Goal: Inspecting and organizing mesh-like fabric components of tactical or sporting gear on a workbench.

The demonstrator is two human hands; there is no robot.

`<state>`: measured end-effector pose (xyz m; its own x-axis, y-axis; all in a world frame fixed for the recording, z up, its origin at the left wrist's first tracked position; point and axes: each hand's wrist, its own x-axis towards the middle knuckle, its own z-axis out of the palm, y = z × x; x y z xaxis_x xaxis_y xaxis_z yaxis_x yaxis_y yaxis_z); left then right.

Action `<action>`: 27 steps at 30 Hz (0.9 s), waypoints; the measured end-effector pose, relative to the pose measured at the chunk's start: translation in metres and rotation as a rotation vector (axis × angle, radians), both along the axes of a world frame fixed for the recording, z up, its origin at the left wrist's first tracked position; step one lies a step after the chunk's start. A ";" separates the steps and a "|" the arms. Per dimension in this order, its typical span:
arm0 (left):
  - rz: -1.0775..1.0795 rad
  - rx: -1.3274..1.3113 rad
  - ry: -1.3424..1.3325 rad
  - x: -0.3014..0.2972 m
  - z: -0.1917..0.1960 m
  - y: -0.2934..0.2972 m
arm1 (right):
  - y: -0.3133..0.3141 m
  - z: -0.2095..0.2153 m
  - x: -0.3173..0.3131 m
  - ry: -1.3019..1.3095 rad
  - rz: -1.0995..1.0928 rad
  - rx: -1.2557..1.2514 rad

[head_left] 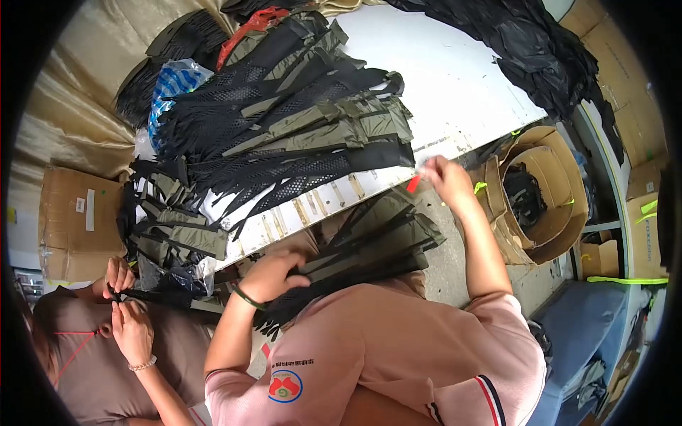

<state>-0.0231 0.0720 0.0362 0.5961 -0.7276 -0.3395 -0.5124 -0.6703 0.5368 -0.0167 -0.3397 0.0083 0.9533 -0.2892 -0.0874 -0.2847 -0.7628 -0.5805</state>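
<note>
Across my lap lies a pile of dark green and black fabric strips (376,238) with black mesh parts. My left hand (270,275), with a dark green band at its wrist, rests on the left part of this pile, thumb and fingers apart. My right hand (446,179) is at the table's front edge, its fingers drawn together; what they pinch is too small and blurred to name. Just below those fingertips shows a small red piece (413,184). On the table lies a large heap of similar green and black mesh strips (305,135), its right ends close to my right hand.
A co-worker at my left handles a black strip with both hands (128,312). The white table (455,92) bears a black plastic sheet (529,53) at far right and a blue-striped bag (174,85). Open cardboard box (568,206) stands right; another box (82,227) stands left.
</note>
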 end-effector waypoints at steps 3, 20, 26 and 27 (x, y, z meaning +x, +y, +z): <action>0.030 -0.182 -0.049 0.012 0.005 -0.033 | 0.013 -0.014 0.038 -0.035 -0.057 0.057; 0.227 -1.024 0.080 0.059 -0.051 -0.151 | 0.117 0.046 -0.027 -0.838 0.332 -0.243; 0.208 -0.735 0.213 0.068 -0.045 -0.139 | 0.098 0.016 -0.018 -0.673 0.439 -0.203; 0.229 -0.737 0.209 0.066 -0.048 -0.137 | 0.099 0.018 -0.018 -0.594 0.416 -0.185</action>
<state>0.0431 -0.0655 -0.0121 0.7349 -0.6756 0.0599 -0.2453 -0.1824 0.9521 -0.0351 -0.2409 0.0262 0.8588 0.1460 0.4912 0.3704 -0.8391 -0.3983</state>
